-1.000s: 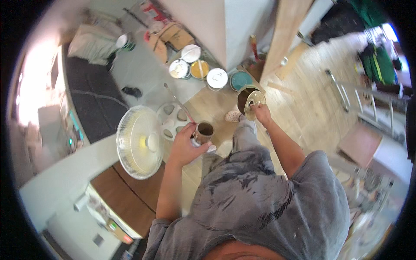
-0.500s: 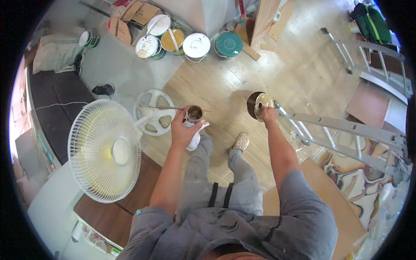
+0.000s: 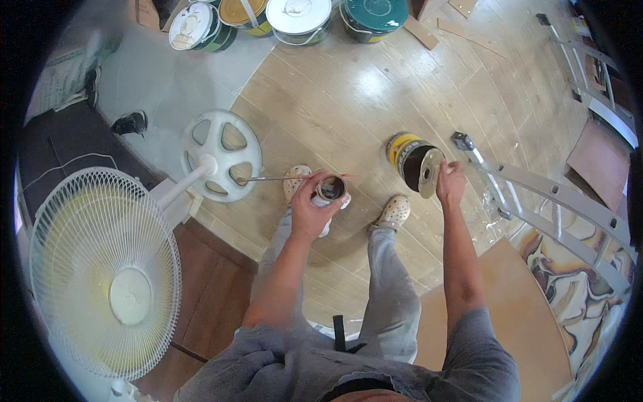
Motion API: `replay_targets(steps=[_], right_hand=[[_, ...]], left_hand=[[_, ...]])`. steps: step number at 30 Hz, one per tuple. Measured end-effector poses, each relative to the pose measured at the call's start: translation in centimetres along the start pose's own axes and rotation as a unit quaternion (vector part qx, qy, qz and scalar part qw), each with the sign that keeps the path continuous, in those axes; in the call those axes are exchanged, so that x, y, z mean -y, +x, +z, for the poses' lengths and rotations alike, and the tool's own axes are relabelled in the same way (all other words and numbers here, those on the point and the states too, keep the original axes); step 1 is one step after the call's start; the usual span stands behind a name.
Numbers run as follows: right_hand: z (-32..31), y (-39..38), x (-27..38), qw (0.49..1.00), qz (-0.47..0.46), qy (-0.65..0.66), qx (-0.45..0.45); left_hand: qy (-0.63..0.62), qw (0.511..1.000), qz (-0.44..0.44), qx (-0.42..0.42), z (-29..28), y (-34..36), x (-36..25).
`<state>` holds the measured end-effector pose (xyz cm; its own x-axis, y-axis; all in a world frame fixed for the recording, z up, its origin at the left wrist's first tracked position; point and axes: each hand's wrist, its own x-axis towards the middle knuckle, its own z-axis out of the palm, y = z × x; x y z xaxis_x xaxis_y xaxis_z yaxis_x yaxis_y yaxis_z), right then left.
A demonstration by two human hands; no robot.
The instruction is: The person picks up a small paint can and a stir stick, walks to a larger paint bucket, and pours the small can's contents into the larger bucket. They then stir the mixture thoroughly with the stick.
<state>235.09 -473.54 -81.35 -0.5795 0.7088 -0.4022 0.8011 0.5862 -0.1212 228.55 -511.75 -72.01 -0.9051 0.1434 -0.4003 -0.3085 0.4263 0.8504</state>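
2 hands [image 3: 309, 216], 2 open containers [image 3: 403, 153], 2 clogs [image 3: 396, 210], 1 fan [image 3: 130, 296] — seemingly 4 lidded pails [image 3: 299, 15].

Yellow-banded can [image 3: 400, 146], pale-gold disc [image 3: 429, 183], teal bucket lid [image 3: 376, 12], grey shirt [image 3: 288, 372], cream-brown swirled sheet [image 3: 561, 276]

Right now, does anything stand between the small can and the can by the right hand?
Only the reddish tip of a thin stick, poking past the small can in the left hand toward the other can; nothing else visible.
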Motion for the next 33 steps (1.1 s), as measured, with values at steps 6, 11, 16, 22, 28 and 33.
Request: replay_targets(steps=[6, 11, 16, 22, 28, 33], right_hand=[[3.9, 4.5, 19.6, 0.925, -0.231, 0.274, 0.127], [11.6, 6.8, 38.9, 0.758, -0.045, 0.577, 0.3], [14.5, 7.6, 46.6, 0.617, 0.02, 0.744, 0.255], [15.7, 8.2, 44.0, 0.57, 0.039, 0.792, 0.216], [16.6, -1.4, 31.1, 0.66, 0.052, 0.706, 0.251], [15.9, -10.1, 18.5, 0.763, 0.095, 0.567, 0.296]], left_hand=[[-0.03, 0.994, 0.045, -0.095, -3.0, 4.3, 1.8], [-0.025, 0.987, 0.038, -0.152, -6.0, 6.5, 1.5], [0.069, 0.984, 0.114, -0.122, -7.5, 6.2, -0.6], [0.048, 0.98, 0.132, -0.141, -7.5, 4.8, -2.0], [0.058, 0.973, 0.165, -0.153, -7.7, 3.1, -3.3], [-0.013, 0.976, 0.153, -0.156, -5.9, 2.7, -2.8]])
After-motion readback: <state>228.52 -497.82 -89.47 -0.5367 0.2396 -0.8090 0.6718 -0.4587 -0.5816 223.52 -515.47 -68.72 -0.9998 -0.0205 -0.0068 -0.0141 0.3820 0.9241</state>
